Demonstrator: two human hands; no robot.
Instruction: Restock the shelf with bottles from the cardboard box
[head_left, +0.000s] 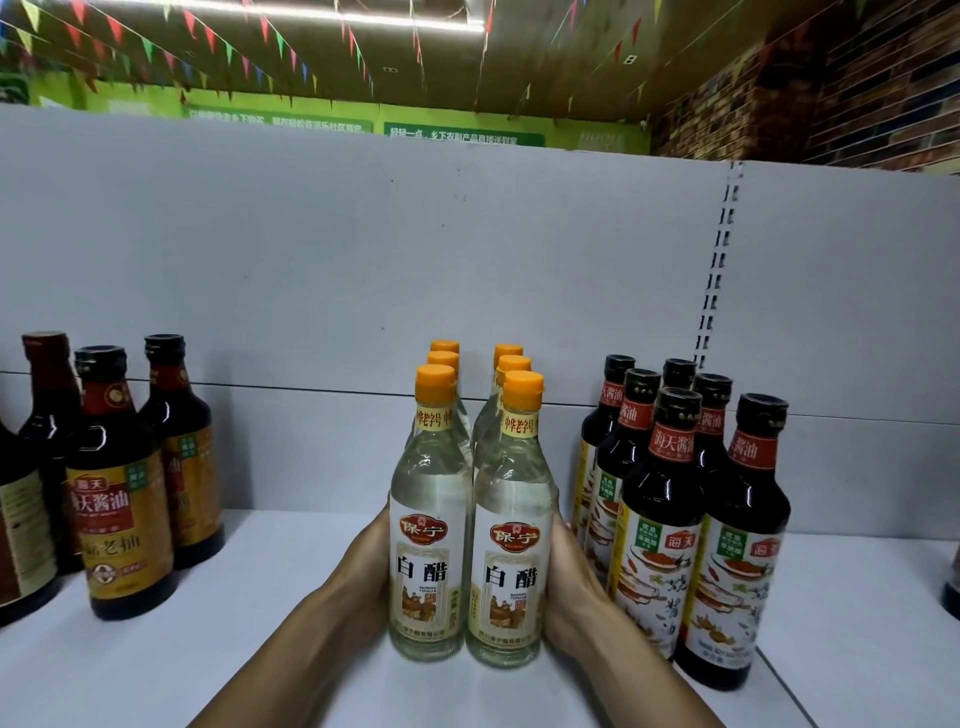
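Clear glass orange-capped vinegar bottles (470, 519), 6 o'clock on white shelf (260, 597): left hand (363, 566) and right hand (569, 577) clasp front pair; placement step, next release.

— What's in front of you on the shelf (291, 649)?
— Your vinegar bottles (470, 519), two rows running back to the rear panel (363, 249), your left hand (363, 577) and right hand (569, 587) flanking the front pair.
— And either side?
— Soy bottles (685, 514) cluster just right; more sauce bottles (114, 483) stand well left.

Bare forearms, left hand (363, 566), right hand (569, 582), no sleeves
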